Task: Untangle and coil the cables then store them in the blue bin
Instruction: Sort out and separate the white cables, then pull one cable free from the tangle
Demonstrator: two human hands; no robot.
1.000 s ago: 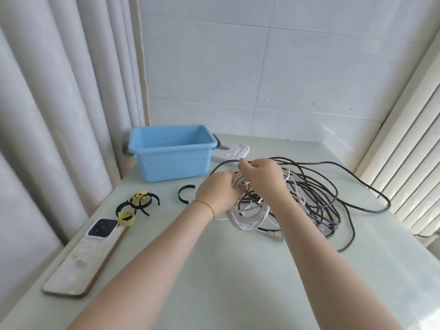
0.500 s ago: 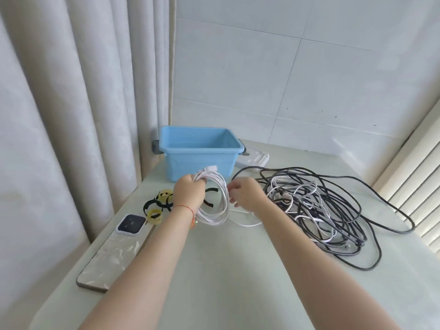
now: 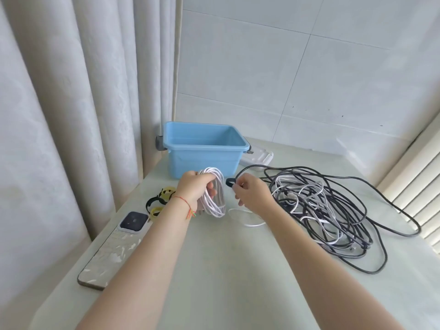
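Coil in hand: the left hand (image 3: 194, 190) is closed around a bundle of thin white cable (image 3: 214, 194), loops gathered and hanging down just above the pale green tabletop (image 3: 226, 270). Long axis of that coil runs near-to-far and a little downward, with its top at the fist. One loose white tail (image 3: 247, 220) trails off to the right along the table, under the right wrist.

Over to the right hand (image 3: 252, 195), just beside the coil on its right, fingers curled and pinching a short black strap (image 3: 230, 182) that pokes out toward the bundle. Strap tip and white loops are near but apart. That gap is what matters: the coil lies directly left of the strap, so the wrap looks like a short sideways reach across the loops.

Blue plastic bin (image 3: 202, 160) sits just beyond both hands at the far left of the table, open-topped, nothing visible inside. Left hand is the nearer one to it.

Right of the hands, the tangled heap of black, grey and white cables (image 3: 333, 206) waits, plainly not sorted yet. Spare black and yellow straps (image 3: 159, 202) lie near left, next to a phone (image 3: 133, 221) resting on a long flat board (image 3: 107, 258).
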